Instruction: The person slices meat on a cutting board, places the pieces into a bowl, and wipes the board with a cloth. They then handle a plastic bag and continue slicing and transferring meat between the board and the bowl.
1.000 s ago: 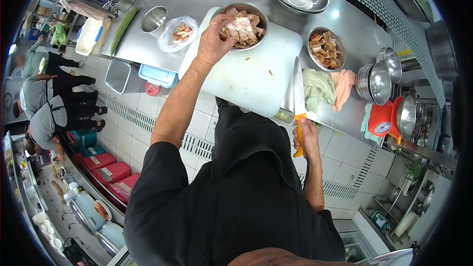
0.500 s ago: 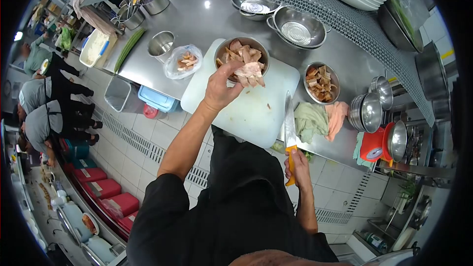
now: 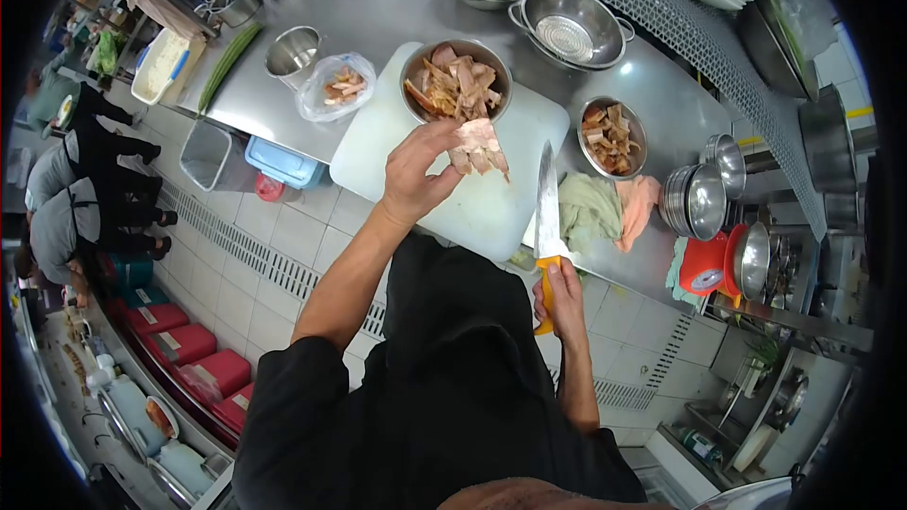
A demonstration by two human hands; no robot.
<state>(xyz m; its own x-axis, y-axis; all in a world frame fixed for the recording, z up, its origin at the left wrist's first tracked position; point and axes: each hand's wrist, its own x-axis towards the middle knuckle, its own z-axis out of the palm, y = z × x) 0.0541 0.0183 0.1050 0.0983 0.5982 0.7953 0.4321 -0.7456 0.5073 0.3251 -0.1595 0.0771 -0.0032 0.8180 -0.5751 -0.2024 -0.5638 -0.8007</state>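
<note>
My left hand [image 3: 419, 170] pinches a slab of sliced meat [image 3: 480, 145] between thumb and fingers, over the white cutting board [image 3: 368, 156]. Just beyond it stands a steel bowl [image 3: 407, 94] heaped with meat pieces, resting on the board. My right hand [image 3: 565, 300] is wrapped round the orange handle of a large kitchen knife [image 3: 547, 208]. The blade points away from me, beside the board's right edge. A smaller bowl of browned meat chunks [image 3: 609, 140] sits to the right. To the left, a clear plastic bag [image 3: 314, 99] contains more meat strips.
Green [image 3: 588, 212] and orange cloths [image 3: 637, 211] lie right of the knife. Stacked bowls [image 3: 694, 203] and a red scale [image 3: 704, 266] stand farther right. Colanders [image 3: 572, 26], a steel pot [image 3: 294, 54] and a long green gourd [image 3: 229, 66] are behind. Co-workers [image 3: 71, 217] stand at left.
My left hand has drawn the meat slab from the bowl's near rim toward me, over the board. The view has shifted slightly; my right hand still holds the knife.
</note>
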